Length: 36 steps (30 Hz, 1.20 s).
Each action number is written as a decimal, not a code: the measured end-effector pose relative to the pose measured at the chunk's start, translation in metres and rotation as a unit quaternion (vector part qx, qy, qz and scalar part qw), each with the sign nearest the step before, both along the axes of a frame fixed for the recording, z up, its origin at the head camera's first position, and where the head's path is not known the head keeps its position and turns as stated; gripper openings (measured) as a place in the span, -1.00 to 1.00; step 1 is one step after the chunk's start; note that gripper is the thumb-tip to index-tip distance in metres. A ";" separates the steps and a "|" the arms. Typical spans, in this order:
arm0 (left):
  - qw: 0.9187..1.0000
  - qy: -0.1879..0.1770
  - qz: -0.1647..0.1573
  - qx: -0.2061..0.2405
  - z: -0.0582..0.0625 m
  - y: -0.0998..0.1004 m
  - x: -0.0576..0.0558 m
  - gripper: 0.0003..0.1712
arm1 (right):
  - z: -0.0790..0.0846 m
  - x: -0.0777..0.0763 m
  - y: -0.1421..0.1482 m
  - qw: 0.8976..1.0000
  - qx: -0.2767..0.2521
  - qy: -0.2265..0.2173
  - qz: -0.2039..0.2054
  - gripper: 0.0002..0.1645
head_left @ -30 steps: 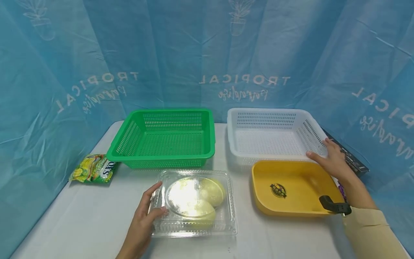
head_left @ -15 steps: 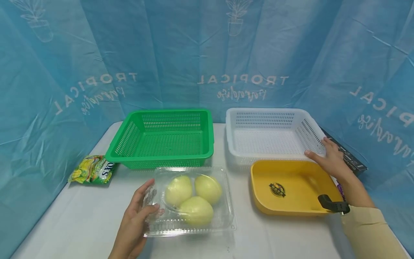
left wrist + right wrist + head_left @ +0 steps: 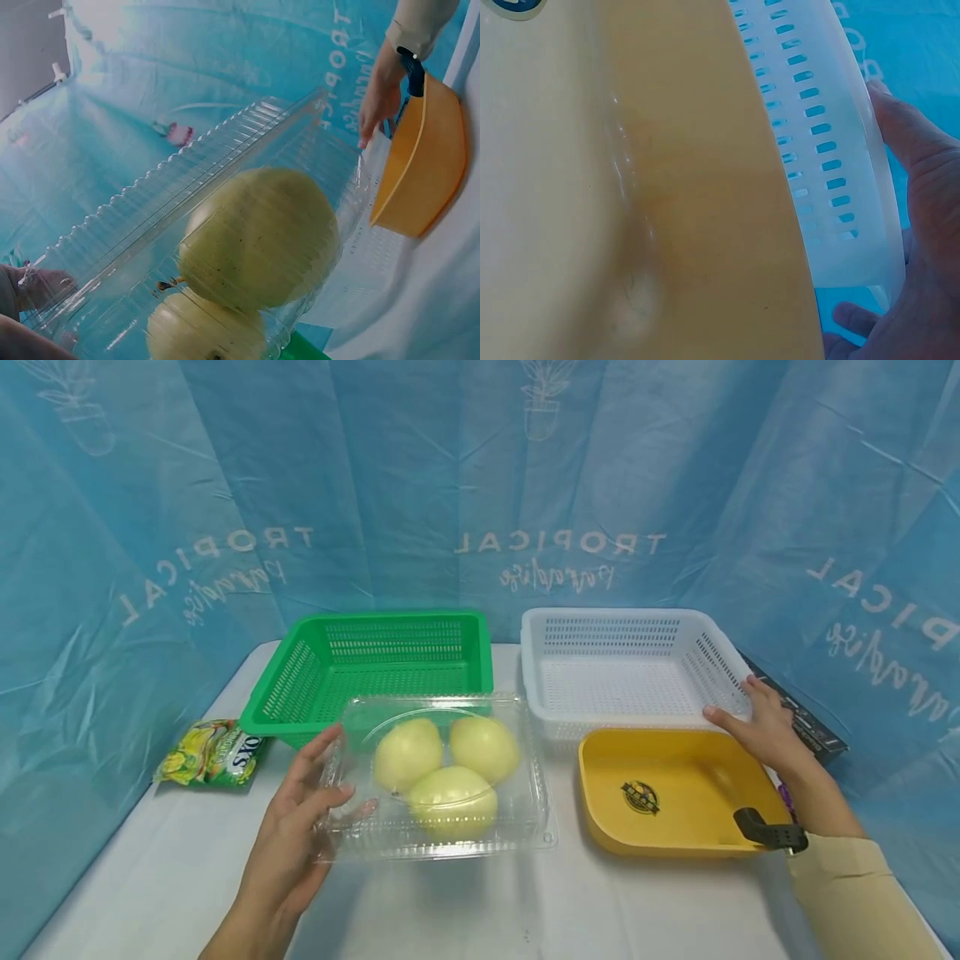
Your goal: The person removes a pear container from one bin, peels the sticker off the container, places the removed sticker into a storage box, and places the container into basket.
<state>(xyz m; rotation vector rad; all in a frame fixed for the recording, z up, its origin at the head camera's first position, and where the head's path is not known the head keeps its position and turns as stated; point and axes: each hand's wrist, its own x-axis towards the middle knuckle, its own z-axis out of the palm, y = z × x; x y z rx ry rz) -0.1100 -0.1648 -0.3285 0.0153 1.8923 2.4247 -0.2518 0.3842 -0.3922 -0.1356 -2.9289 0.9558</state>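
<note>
My left hand (image 3: 288,831) grips the left side of a clear plastic clamshell container (image 3: 517,839), which is raised over the table and overlaps the green basket's front. Three round, pale yellow-green fruits (image 3: 452,802) like pears sit inside it. In the left wrist view a stem shows beside the nearest fruit (image 3: 259,236), behind the clear wall. My right hand (image 3: 765,727) rests at the front right corner of the white basket (image 3: 600,720), thumb at the front rim and the other fingers along the right side. The right wrist view shows the thumb at the basket rim (image 3: 881,157).
A green basket (image 3: 258,714) stands at the back left, with a green-yellow snack bag (image 3: 213,753) beside it. A yellow bin (image 3: 675,839) sits before the white basket. A black box (image 3: 810,727) lies past my right hand. Blue curtains (image 3: 405,485) surround the white table (image 3: 570,910).
My left hand has lifted the clamshell container off the table and moved it up and away from me, tilting it. My right hand has stayed at the white basket's corner.
</note>
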 end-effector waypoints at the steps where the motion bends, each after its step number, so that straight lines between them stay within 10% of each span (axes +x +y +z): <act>1: 1.000 0.006 0.001 0.000 0.003 0.001 -0.003 -0.25 | 0.000 0.000 0.000 1.000 0.000 0.000 -0.001 0.22; 12: 0.998 0.066 0.015 -0.005 0.024 0.023 -0.040 -0.27 | -0.001 0.000 -0.001 1.000 0.008 -0.004 -0.010 0.23; 36: 0.997 0.063 0.023 0.025 0.031 0.075 -0.094 -0.26 | 0.001 0.001 -0.001 1.000 0.000 -0.008 -0.002 0.24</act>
